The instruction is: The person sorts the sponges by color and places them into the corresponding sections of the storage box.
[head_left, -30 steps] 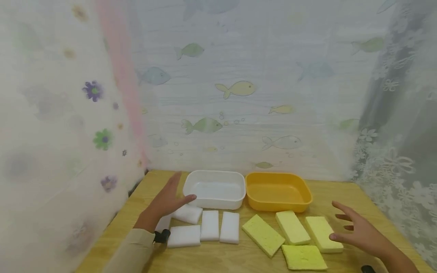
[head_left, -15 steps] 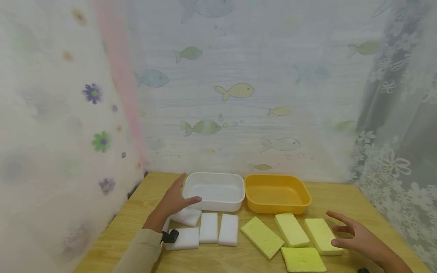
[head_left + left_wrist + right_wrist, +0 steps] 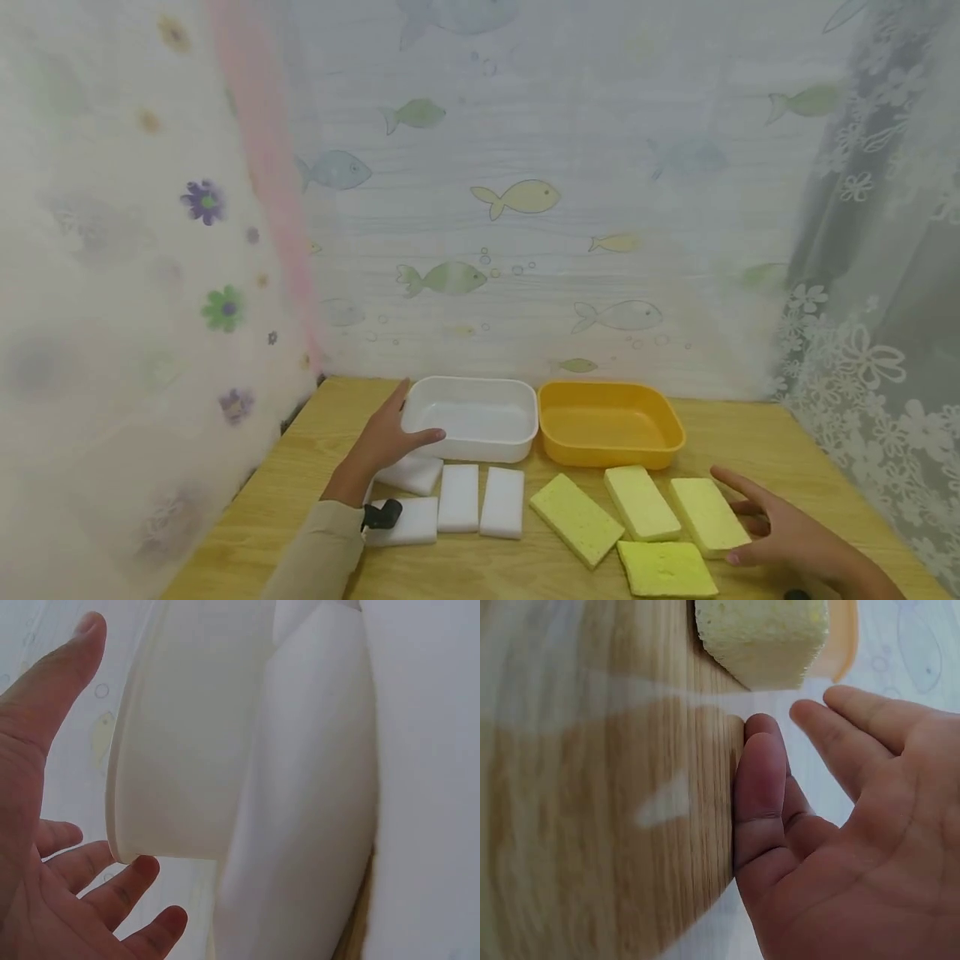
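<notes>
My left hand (image 3: 385, 435) is at the left end of a white plastic basin (image 3: 471, 448), thumb spread across its front corner in the head view. In the left wrist view the fingertips (image 3: 145, 864) are right at the rim, and the thumb (image 3: 71, 664) stands apart from it. Low beside the rightmost pale yellow sponge (image 3: 703, 510) is my right hand (image 3: 783, 533), its thumb and fingers relaxed along the sponge's right edge. The right wrist view has that sponge (image 3: 769, 637) just beyond the fingertips (image 3: 761, 761), with nothing in the palm.
A yellow-orange basin (image 3: 611, 457) stands right of the white one. Several white sponges (image 3: 459, 498) lie before the white basin, some partly behind the left arm. More yellow sponges (image 3: 577, 518) lie before the orange basin. Curtains (image 3: 525, 292) surround the wooden table (image 3: 480, 575).
The left hand has moved right and reached the white basin's left end. The right hand has come left and lower, to the edge of the rightmost yellow sponge. Basins and sponges stay put.
</notes>
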`<act>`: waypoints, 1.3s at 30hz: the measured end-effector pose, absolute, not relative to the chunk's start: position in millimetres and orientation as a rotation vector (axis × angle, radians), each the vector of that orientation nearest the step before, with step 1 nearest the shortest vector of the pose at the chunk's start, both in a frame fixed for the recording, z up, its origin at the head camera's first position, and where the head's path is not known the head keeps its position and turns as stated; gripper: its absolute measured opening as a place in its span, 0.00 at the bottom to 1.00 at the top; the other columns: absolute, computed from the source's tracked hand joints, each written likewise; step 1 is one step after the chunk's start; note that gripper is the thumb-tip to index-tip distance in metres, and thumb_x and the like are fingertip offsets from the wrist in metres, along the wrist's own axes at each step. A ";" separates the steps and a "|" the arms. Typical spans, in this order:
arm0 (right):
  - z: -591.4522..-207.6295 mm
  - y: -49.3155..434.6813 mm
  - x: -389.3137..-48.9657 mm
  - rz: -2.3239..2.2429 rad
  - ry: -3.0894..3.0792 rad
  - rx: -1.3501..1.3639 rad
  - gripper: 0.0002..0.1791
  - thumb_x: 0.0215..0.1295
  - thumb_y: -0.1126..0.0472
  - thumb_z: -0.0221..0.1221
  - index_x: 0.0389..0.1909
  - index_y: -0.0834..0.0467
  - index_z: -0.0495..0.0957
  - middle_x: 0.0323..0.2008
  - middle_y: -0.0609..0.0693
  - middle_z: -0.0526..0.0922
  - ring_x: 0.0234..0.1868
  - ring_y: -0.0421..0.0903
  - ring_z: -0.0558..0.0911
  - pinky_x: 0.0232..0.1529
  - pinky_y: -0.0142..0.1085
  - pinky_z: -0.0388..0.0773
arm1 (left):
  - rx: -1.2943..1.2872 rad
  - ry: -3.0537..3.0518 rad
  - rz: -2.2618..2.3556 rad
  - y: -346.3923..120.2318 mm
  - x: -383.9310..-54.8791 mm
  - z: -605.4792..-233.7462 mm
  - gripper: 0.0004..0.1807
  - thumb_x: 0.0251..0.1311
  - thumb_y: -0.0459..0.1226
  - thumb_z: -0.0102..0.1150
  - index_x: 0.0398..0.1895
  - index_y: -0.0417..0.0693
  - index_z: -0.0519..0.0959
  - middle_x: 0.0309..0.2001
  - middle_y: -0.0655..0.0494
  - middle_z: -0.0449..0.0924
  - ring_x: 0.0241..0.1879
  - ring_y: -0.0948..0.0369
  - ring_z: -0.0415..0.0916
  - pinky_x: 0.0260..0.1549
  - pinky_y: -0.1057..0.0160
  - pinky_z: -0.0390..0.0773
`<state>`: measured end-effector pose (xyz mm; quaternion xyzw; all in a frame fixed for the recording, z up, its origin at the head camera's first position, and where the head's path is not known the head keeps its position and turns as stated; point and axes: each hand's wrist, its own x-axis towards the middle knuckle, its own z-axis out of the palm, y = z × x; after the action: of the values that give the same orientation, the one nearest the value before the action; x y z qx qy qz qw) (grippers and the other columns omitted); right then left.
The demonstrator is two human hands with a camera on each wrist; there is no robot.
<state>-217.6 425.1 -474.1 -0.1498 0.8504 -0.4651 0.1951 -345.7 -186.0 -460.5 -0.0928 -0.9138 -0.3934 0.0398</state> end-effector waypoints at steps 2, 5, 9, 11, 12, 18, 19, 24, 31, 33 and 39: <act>-474.7 425.4 -218.0 -1.312 2.369 -0.439 0.54 0.72 0.59 0.62 0.84 0.55 0.32 0.73 0.21 0.51 0.72 0.82 0.56 0.58 0.67 0.74 | -0.276 -2.803 -1.221 -185.6 -345.5 -459.6 0.71 0.48 0.66 0.75 0.86 0.53 0.40 0.82 0.41 0.52 0.79 0.41 0.56 0.71 0.36 0.63; -474.8 425.1 -219.0 -1.300 2.376 -0.472 0.54 0.72 0.60 0.62 0.85 0.55 0.33 0.64 0.06 0.52 0.74 0.65 0.65 0.59 0.58 0.77 | -0.272 -2.816 -1.220 -185.8 -345.5 -458.9 0.71 0.49 0.64 0.76 0.86 0.53 0.39 0.82 0.43 0.53 0.79 0.41 0.55 0.71 0.35 0.62; -475.2 423.6 -219.6 -1.326 2.372 -0.504 0.53 0.71 0.62 0.62 0.84 0.57 0.35 0.66 0.08 0.55 0.65 0.27 0.70 0.54 0.35 0.79 | -0.273 -2.845 -1.176 -188.8 -347.4 -460.4 0.71 0.51 0.65 0.74 0.86 0.52 0.37 0.83 0.50 0.50 0.80 0.41 0.50 0.73 0.35 0.58; -475.6 422.9 -218.8 -1.344 2.392 -0.520 0.53 0.70 0.64 0.63 0.84 0.58 0.38 0.67 0.10 0.56 0.60 0.20 0.68 0.50 0.29 0.77 | -0.261 -2.858 -1.166 -190.3 -348.6 -462.3 0.72 0.50 0.66 0.74 0.86 0.52 0.36 0.83 0.53 0.49 0.81 0.41 0.48 0.74 0.35 0.57; -476.2 422.6 -218.3 -1.348 2.414 -0.531 0.52 0.70 0.64 0.63 0.84 0.58 0.39 0.67 0.11 0.57 0.60 0.20 0.68 0.50 0.28 0.76 | -0.253 -2.861 -1.170 -190.9 -349.1 -463.3 0.72 0.50 0.66 0.74 0.86 0.52 0.36 0.83 0.54 0.49 0.81 0.41 0.48 0.73 0.35 0.57; -479.4 421.7 -216.0 -1.310 2.565 -0.563 0.50 0.68 0.63 0.66 0.83 0.61 0.45 0.65 0.12 0.58 0.58 0.20 0.70 0.47 0.28 0.78 | -0.214 -2.845 -1.262 -191.2 -349.0 -464.9 0.73 0.48 0.65 0.75 0.86 0.52 0.37 0.83 0.53 0.51 0.80 0.40 0.48 0.73 0.33 0.56; -479.3 421.7 -215.9 -1.308 2.577 -0.559 0.50 0.68 0.63 0.66 0.83 0.61 0.45 0.65 0.12 0.58 0.58 0.20 0.70 0.47 0.29 0.78 | -0.214 -2.841 -1.271 -190.9 -348.8 -464.6 0.73 0.48 0.65 0.76 0.86 0.52 0.37 0.83 0.53 0.51 0.80 0.40 0.48 0.72 0.32 0.56; -478.3 422.3 -216.9 -1.323 2.579 -0.499 0.51 0.68 0.62 0.67 0.83 0.61 0.45 0.62 0.11 0.59 0.55 0.19 0.72 0.46 0.30 0.80 | -0.208 -2.830 -1.299 -188.2 -348.0 -463.5 0.73 0.49 0.64 0.77 0.85 0.50 0.37 0.83 0.51 0.51 0.80 0.40 0.49 0.73 0.33 0.57; -474.4 418.3 -215.7 -1.311 2.649 -0.446 0.50 0.68 0.60 0.68 0.83 0.59 0.48 0.69 0.32 0.62 0.60 0.47 0.80 0.45 0.34 0.82 | -0.198 -2.826 -1.276 -186.2 -346.7 -463.5 0.72 0.48 0.63 0.77 0.85 0.50 0.39 0.83 0.50 0.53 0.80 0.40 0.52 0.72 0.33 0.59; -471.8 416.3 -213.8 -1.331 2.668 -0.456 0.48 0.69 0.61 0.67 0.82 0.59 0.49 0.69 0.30 0.62 0.59 0.42 0.80 0.45 0.35 0.82 | -0.192 -2.831 -1.266 -186.2 -346.1 -464.6 0.72 0.48 0.63 0.77 0.85 0.49 0.40 0.83 0.50 0.53 0.79 0.39 0.52 0.71 0.33 0.59; -460.7 406.5 -209.3 -1.374 2.799 -0.512 0.46 0.68 0.63 0.68 0.81 0.53 0.55 0.64 0.20 0.63 0.52 0.28 0.77 0.42 0.35 0.82 | -0.171 -2.820 -1.275 -185.0 -347.2 -465.4 0.70 0.49 0.62 0.78 0.85 0.48 0.42 0.82 0.50 0.54 0.80 0.40 0.52 0.71 0.33 0.59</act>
<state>-209.3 406.5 -460.7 -0.1621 0.8857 -0.4349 -0.0094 -347.2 -185.0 -465.4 -0.0553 -0.9097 -0.4111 0.0209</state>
